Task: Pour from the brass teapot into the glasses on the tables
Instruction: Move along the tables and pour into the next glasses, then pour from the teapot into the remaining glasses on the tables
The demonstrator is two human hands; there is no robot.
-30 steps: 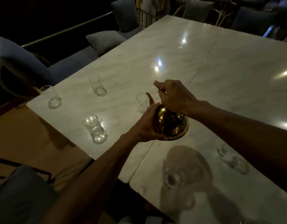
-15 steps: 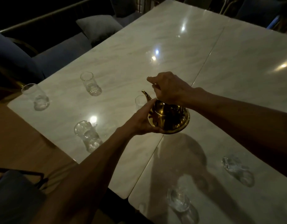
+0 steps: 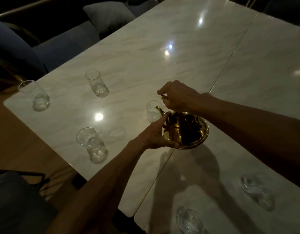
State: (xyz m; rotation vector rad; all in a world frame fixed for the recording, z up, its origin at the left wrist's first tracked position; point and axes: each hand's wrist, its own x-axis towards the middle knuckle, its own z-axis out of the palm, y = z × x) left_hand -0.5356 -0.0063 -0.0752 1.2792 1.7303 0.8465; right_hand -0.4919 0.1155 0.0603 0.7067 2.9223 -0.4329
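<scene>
**Brass teapot tipped at the middle glass**

Nearest you, two glasses are standing on the right-hand worktop (image 3: pixel 247 81): one by its near edge (image 3: pixel 188 219) and one further right (image 3: pixel 252 185). Both are sitting in dim light, and whether they are holding anything cannot be told.

Above the seam where the two marble worktops are meeting, you are holding the brass teapot (image 3: pixel 184 130) in the air, tilted over toward the left. Your left hand (image 3: pixel 156 134) is cupping its side and underside, fingers (image 3: pixel 169 145) wrapped closed against the metal. Your right hand (image 3: pixel 176 95) is reaching in from the right above the pot, its fingers pinched shut on a thin dark piece that looks like the handle; the exact hold is hard to make out. The spout (image 3: pixel 159 109) is pointing at the rim of the middle glass (image 3: pixel 152 111), just beside it. No stream is showing clearly.

On the left-hand worktop (image 3: pixel 129 65), a glass (image 3: pixel 92 146) is standing near the front edge, another (image 3: pixel 34 95) at the left corner, and a third (image 3: pixel 97 83) further back. Beyond the worktop, blue seats (image 3: pixel 49 48) and a grey cushion (image 3: pixel 108 16) are sitting in the dark.
</scene>
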